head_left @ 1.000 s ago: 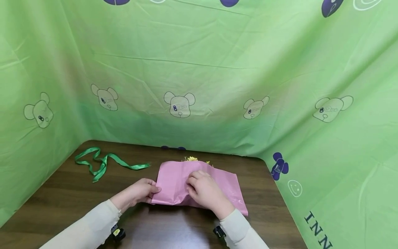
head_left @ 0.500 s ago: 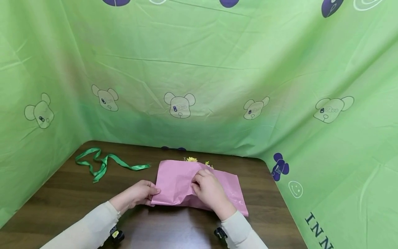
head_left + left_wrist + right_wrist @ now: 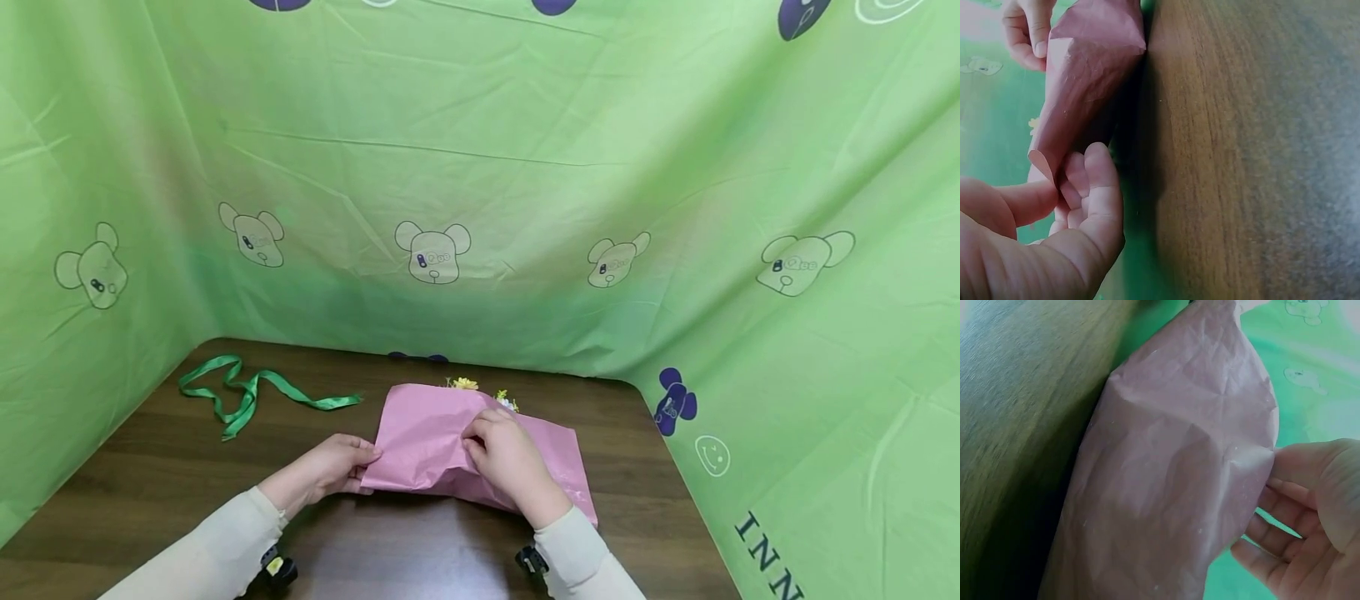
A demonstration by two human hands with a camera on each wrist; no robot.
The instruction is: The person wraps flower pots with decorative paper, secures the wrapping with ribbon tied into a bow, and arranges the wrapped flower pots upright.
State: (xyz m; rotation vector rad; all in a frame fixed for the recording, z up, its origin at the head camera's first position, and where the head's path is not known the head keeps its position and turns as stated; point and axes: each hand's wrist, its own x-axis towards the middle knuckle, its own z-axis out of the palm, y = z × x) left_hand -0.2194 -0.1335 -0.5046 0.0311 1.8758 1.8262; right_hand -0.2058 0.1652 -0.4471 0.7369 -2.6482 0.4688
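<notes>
A sheet of pink wrapping paper [image 3: 427, 433] lies bent over a bunch of flowers, its near edge lifted above the table. Yellow blooms [image 3: 465, 383] and a small white flower [image 3: 507, 404] peek out past its far edge; the rest of the bunch is hidden. My left hand [image 3: 333, 468] pinches the paper's left edge between thumb and fingers, and the left wrist view shows the edge curling over the thumb. Over the middle of the sheet, my right hand [image 3: 510, 454] pinches a raised part of it, thumb [image 3: 1300, 464] on the near side, several fingers behind.
A green ribbon [image 3: 251, 396] lies loosely looped on the wooden table [image 3: 360, 550], left of the paper. Green printed cloth [image 3: 435, 317] hangs along the back and both sides of the table. A small dark device is worn at each wrist.
My right hand has shifted slightly right, drawing the paper with it. The left hand has moved a little left. More of the white flower shows at the far edge.
</notes>
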